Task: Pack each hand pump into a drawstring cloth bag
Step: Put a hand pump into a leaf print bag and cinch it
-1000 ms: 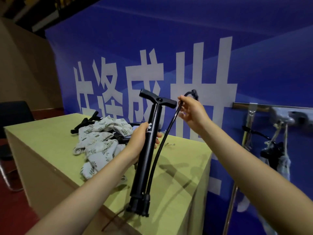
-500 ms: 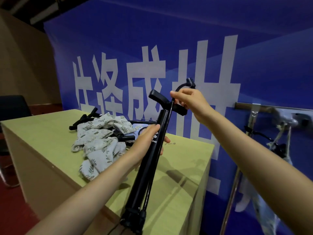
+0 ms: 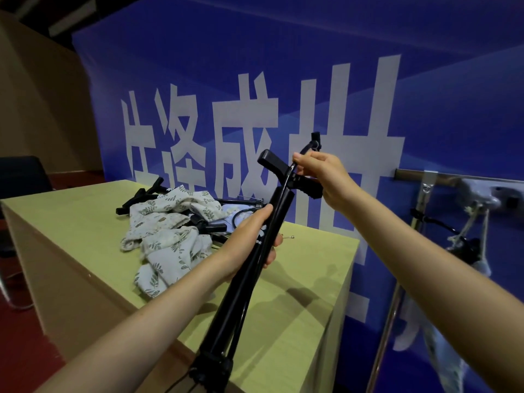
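Up front, the left hand (image 3: 252,239) has its grip wrapped round the barrel of the black hand pump (image 3: 249,268), held tilted above the counter (image 3: 297,313). At one o'clock from it, the right hand (image 3: 326,180) pinches the pump's hose (image 3: 303,150) against the T-handle. At nine o'clock, leaf-print drawstring bags (image 3: 170,245) lie heaped over more pumps (image 3: 141,195).

Table (image 3: 297,302): near right part left bare; far left occupied by heaped cloth bags (image 3: 170,239) and, seemingly, further pumps (image 3: 141,194).
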`<move>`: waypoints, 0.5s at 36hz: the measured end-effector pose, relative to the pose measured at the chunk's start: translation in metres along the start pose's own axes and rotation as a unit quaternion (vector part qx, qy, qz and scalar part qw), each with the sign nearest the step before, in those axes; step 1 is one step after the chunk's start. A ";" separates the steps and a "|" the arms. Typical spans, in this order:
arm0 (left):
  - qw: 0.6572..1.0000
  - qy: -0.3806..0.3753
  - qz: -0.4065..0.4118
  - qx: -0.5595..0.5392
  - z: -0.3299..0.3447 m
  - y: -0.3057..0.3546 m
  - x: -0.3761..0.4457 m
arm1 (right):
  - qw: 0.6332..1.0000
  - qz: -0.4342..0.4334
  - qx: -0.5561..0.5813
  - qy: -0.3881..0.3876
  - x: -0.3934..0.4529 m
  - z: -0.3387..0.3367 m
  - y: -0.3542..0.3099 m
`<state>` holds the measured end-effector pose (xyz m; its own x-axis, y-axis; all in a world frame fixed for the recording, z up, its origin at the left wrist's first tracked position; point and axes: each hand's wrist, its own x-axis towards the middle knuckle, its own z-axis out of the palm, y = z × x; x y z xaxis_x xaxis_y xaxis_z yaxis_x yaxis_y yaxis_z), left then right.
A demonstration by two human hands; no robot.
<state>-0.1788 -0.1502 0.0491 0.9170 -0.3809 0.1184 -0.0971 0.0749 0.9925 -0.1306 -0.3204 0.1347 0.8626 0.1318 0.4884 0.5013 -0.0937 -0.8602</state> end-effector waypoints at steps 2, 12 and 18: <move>1.000 -0.007 -0.001 -0.001 -0.001 0.000 -0.001 | 1.000 -0.002 0.007 0.010 -0.001 0.002 0.001; 0.999 0.006 0.026 0.018 -0.006 -0.003 -0.005 | 0.998 -0.010 0.052 0.044 -0.010 0.010 0.005; 0.999 0.008 0.045 0.020 -0.009 -0.009 -0.007 | 0.999 -0.008 0.009 0.036 -0.009 0.015 0.003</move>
<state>-0.1807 -0.1398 0.0393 0.9099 -0.3594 0.2070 -0.1948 0.0702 0.9783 -0.1376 -0.3066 0.1254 0.8579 0.0613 0.5101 0.5135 -0.0734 -0.8549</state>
